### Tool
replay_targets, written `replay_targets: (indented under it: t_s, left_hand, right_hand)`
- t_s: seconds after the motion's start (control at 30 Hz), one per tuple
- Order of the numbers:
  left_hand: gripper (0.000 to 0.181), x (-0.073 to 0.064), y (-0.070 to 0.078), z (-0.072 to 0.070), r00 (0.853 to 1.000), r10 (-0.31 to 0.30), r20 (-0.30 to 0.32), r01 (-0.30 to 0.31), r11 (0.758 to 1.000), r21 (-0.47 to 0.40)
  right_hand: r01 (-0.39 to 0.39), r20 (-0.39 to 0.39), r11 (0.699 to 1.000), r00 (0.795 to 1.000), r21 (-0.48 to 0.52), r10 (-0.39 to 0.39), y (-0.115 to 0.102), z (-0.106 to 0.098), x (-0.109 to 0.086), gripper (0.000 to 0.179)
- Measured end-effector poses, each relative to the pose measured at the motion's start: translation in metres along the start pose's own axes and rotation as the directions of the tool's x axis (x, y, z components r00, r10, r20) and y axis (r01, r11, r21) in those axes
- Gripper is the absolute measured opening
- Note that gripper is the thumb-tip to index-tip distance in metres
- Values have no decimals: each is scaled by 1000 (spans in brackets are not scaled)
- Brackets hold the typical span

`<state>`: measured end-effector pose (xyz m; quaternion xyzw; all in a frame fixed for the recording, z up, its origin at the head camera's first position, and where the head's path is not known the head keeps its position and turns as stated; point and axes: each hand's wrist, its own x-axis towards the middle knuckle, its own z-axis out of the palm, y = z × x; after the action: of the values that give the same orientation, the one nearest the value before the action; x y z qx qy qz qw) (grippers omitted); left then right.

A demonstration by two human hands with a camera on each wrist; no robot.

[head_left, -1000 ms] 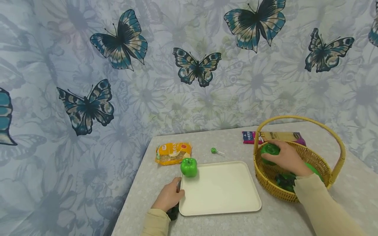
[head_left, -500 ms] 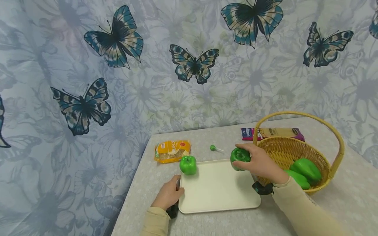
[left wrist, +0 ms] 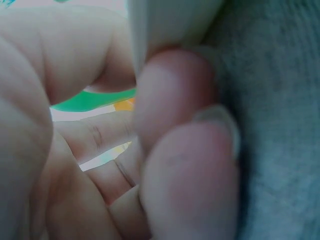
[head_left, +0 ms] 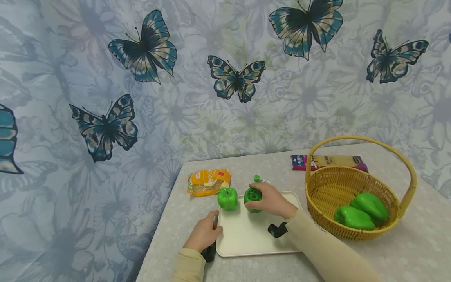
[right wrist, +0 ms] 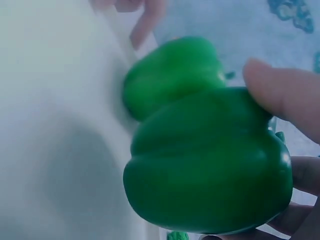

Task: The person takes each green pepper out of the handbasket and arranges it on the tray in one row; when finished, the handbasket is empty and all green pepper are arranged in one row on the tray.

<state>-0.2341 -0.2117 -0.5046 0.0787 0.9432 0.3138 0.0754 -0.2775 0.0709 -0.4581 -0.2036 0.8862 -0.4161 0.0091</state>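
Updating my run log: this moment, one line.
right hand: holds green pepper over tray | left hand: grips tray edge | basket: two peppers

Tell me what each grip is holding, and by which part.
The right grip holds a dark green pepper by opposite sides near its stem end. The left grip holds the cream tray by its left edge.

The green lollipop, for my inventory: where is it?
In the head view, the green lollipop lies on the table past the tray, just beyond the right hand, right of the orange packet.
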Motion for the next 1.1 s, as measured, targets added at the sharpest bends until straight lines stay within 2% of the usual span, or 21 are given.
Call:
replay_targets:
  t_s: [0.23,0.5,0.77,1.1]
  left_hand:
    - [59,-1,-3,1,999,34,0,-34,999,-20]
    - [59,-1,-5,1,999,37,1,-37,999,-23]
    - [59,1,-5,1,999,34,3,-33,999,-17]
    - [60,0,-4,1,999,38,0,-38,999,-22]
  right_hand:
    - [20,1,999,1000,-41,-20,-2,18,16,77]
    - [13,-13,1000,1000,-17,-13,2,26,24,78]
    - [-30,-17,999,999,14,30,8,29,26,78]
    - [-25,-4,1000,1000,10,25,8,30,25,80]
